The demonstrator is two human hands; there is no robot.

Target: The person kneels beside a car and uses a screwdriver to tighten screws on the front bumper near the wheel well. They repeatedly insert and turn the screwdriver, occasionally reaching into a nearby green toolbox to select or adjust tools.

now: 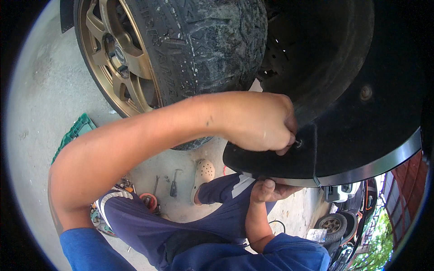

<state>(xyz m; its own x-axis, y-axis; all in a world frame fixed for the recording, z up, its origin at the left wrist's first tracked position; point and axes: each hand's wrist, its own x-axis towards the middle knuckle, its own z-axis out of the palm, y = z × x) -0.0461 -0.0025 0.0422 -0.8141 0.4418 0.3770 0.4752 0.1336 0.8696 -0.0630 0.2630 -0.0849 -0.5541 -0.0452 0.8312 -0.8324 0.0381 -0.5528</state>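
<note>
My left hand (266,124) reaches across from the lower left, its fingers closed in a pinch. At its fingertips is a small screw (298,143) set in a black wheel-arch panel (343,135); most of the fingers are turned away from view. My right hand (267,189) is lower down, gripping the panel's silver-trimmed lower edge (289,182), thumb outside and the other fingers partly hidden behind it. A seam runs through the panel just right of the screw. Above my left forearm stands a muddy tire (212,49) on a bronze alloy wheel (118,54).
A round fastener (365,93) sits farther right on the panel. On the concrete floor lie a black-handled tool (174,184), an orange round item (148,201) and a green plastic case (77,131). My foot in a beige clog (205,174) is close by. Another wheel (332,224) appears at lower right.
</note>
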